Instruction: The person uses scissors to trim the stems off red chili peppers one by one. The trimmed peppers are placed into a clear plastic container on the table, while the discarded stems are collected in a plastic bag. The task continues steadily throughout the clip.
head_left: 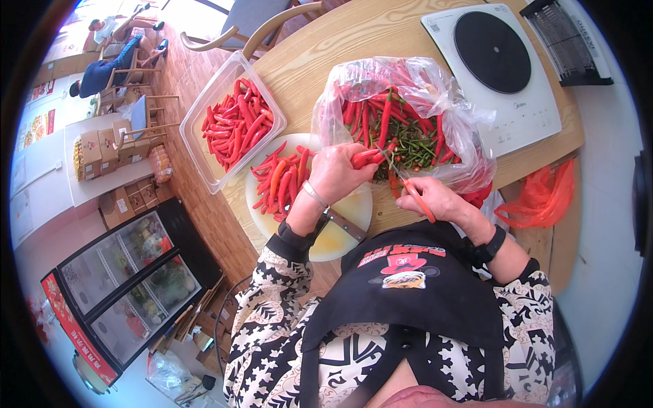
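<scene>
Right hand (437, 201): fingers closed round orange-handled scissors (412, 191), blades aimed about 11 o'clock. Left hand (339, 171): fingers narrow, pinching held red chilies (366, 160). Key relation: held chilies sit at 10 to 11 o'clock from right fingers, long axis roughly 8 to 2, far ends at the blades; blades cross that axis steeply. Left hand nearer, already gripping. Blade contact and gap: too small to tell.

Round board (313, 246) at 8 from left hand, knife (345, 224) lying on it; loose chili pile (284, 182) at 9. Clear bag (464, 117) of chilies at 1, green stems (416, 144) on its near side. Clear tub (209, 175), chilies inside, at 10. Farthest on table: white cooktop (543, 114), 1 to 2.
</scene>
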Demonstrator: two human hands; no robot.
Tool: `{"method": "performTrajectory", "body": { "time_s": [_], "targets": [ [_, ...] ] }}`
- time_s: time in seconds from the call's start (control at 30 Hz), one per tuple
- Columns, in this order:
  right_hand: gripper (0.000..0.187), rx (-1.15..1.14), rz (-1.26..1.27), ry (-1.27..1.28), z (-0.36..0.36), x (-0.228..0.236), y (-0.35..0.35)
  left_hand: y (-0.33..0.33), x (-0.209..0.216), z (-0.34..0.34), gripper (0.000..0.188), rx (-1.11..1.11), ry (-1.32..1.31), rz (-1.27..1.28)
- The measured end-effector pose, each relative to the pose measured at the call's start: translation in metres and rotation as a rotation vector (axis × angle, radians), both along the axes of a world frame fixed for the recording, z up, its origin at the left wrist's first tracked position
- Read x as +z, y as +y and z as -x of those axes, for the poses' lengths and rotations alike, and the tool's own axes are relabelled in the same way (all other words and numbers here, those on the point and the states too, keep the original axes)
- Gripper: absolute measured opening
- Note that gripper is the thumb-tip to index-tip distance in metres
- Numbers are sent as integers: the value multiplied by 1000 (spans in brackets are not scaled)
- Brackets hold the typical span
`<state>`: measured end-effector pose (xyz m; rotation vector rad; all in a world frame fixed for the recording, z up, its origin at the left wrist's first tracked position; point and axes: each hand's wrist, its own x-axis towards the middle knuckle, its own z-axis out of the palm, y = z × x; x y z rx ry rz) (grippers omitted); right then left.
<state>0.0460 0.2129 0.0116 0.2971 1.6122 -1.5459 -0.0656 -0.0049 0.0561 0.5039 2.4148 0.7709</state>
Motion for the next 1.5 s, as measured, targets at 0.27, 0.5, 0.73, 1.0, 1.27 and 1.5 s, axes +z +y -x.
{"method": "performTrajectory", "body": {
  "time_s": [0.27, 0.5, 0.73, 1.0, 1.27, 1.5],
  "targets": [
    [39, 71, -178, 178, -5, 1, 1, 0, 10, 2, 20, -111, 25, 67],
    [40, 80, -231, 177, -8, 8, -3, -4, 13, 4, 21, -130, -20, 52],
    [40, 71, -151, 195, -11, -2, 0, -1, 15, 4, 22, -125, -79, 80],
    [30, -145, 824, -242, -1, 21, 10, -5, 7, -7, 11, -46, 219, -254],
    [30, -316, 385, -304, -23, 3, 19, -105, 29, 72, 19, 442, 822, 128],
    [32, -355, 304, -211, -29, -1, 12, -74, -12, 75, 29, 282, 937, 40]
  ]
}}
